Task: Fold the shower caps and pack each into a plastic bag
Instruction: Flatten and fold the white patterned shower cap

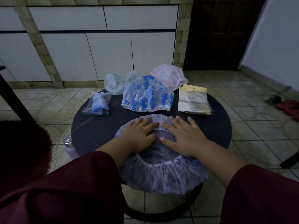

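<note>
A pale purple shower cap (163, 177) lies spread out, opening up, on the near part of a round dark table (90, 131). My left hand (139, 135) and my right hand (182, 136) press flat on its far half, fingers straight and spread. Behind them sits a blue-flowered cap (147, 94), a green-patterned cap (116, 83) and a pink cap (169, 76). At the left lies a clear plastic bag (97, 104) holding a folded blue cap. A stack of empty plastic bags (193, 99) lies at the right.
A metal-lidded bottle (68, 143) stands on the tiled floor by the table's left edge. White cabinet doors (97, 54) line the wall behind. A dark door (223, 33) is at the back right, and red cloth (289, 107) lies on the floor far right.
</note>
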